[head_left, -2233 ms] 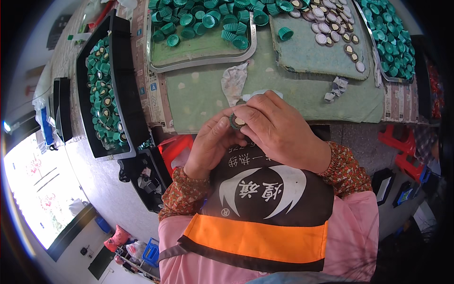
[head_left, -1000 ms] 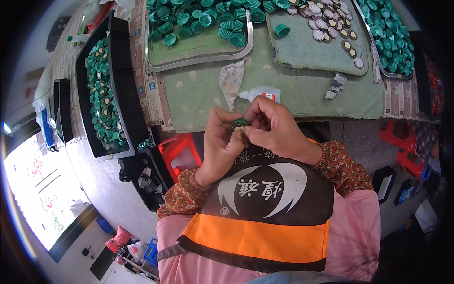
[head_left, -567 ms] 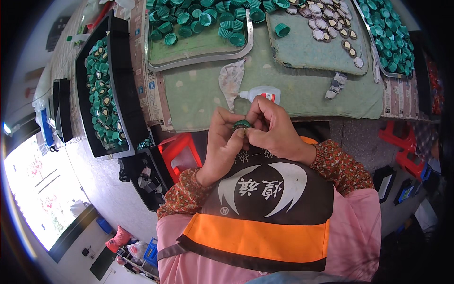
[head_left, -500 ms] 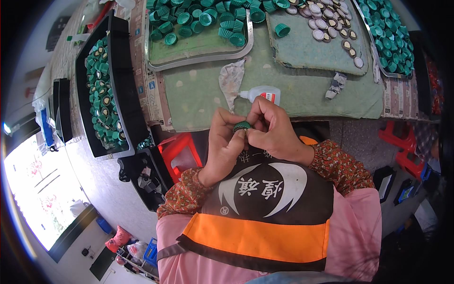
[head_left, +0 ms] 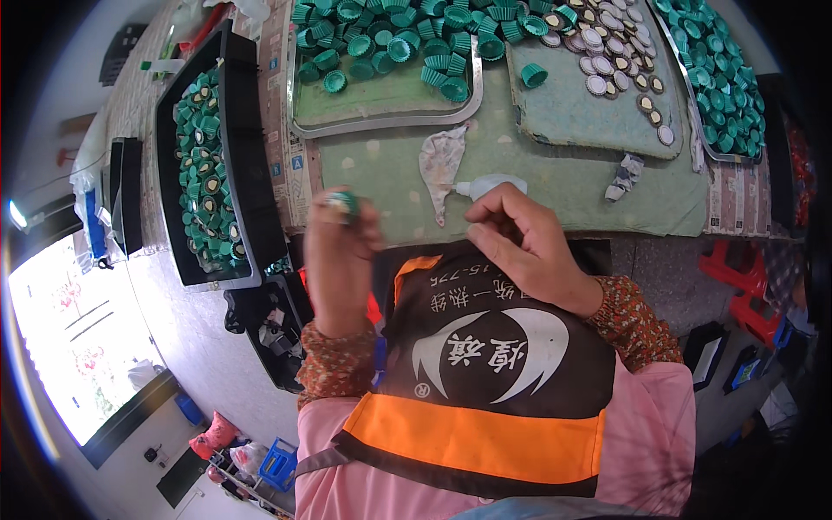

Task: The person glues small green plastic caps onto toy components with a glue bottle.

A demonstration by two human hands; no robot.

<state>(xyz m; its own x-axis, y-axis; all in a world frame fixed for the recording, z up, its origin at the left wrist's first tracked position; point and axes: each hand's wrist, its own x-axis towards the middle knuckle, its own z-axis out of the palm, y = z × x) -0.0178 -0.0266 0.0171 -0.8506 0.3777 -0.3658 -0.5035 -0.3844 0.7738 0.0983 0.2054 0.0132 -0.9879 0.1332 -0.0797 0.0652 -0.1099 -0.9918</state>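
Left hand [head_left: 340, 251] is breaking from the two-handed pinch over the apron [head_left: 472, 299] and swinging out and up toward the black bin [head_left: 240, 143], carrying the green fluted cup [head_left: 342, 204]. View is sliding slightly with it.

Fingers, left: closing narrowly on the cup at the tips, which is standing out above the hand, just right of the black bin and apart from it. Motion is blurring the hand; I am making out a pale patch on the cup, no finer detail.

Fingers, right: the right hand [head_left: 524, 247] is staying farther right of the black bin, loosely curling, thumb and index leaving a small gap; I am seeing nothing in it.

What it means: I am judging the joint handling of this piece as over, one hand now bearing it alone.

Outward: the squeeze bottle [head_left: 490, 185] is lying just beyond the right hand, partly hidden, its nozzle pointing toward the black bin and the white cloth scrap [head_left: 442, 156]. Right of the black bin, the metal-rimmed tray [head_left: 381, 127] is holding loose green cups; beyond it, the padded board [head_left: 563, 126] is bearing discs [head_left: 596, 85]. Many cups filling the black bin are showing pale centres.
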